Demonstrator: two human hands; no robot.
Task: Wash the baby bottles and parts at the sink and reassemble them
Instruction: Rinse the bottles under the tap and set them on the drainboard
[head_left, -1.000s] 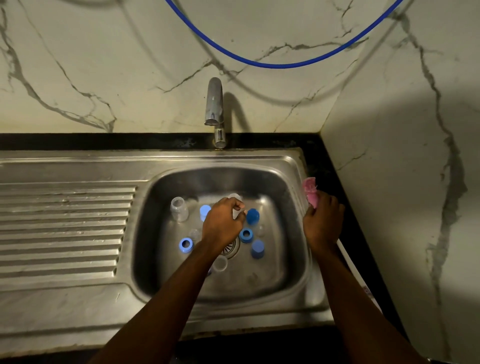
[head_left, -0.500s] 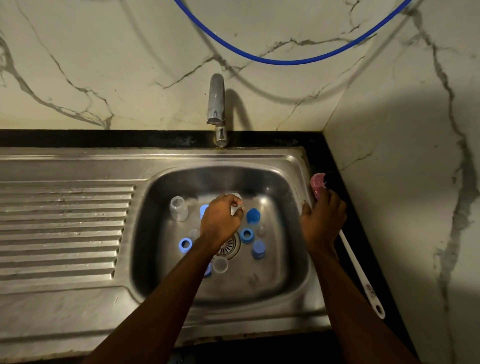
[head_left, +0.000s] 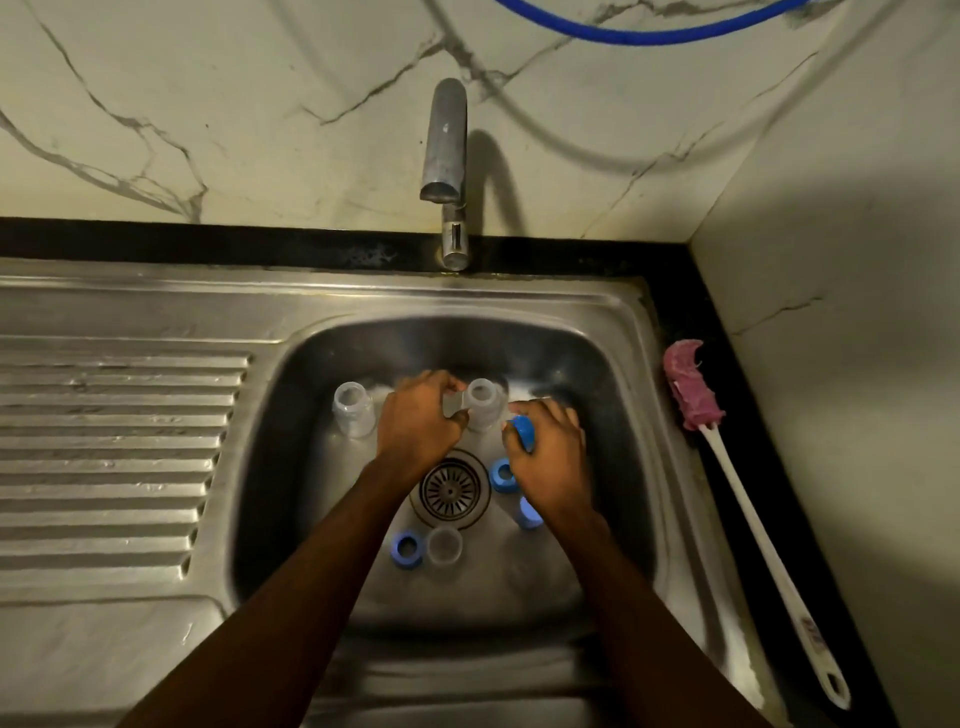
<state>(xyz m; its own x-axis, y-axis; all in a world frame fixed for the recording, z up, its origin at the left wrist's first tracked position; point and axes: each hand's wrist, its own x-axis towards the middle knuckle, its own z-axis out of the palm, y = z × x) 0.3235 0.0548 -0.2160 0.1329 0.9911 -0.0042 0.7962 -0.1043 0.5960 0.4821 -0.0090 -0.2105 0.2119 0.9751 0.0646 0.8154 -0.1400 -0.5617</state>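
I am seeing the left hand (head_left: 415, 423) pinching a small clear part (head_left: 453, 409) beside an upright bottle (head_left: 483, 402) in the sink (head_left: 623, 364), and the right hand (head_left: 553, 462) gripping a blue cap (head_left: 523, 432). I am judging this as sorting parts for washing. The next move is calling for water and the brush (head_left: 693, 392) lying right of the sink.

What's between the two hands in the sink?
Head view: an upright clear bottle stands between the left hand, pinching a small clear part, and the right hand, gripping a blue cap.
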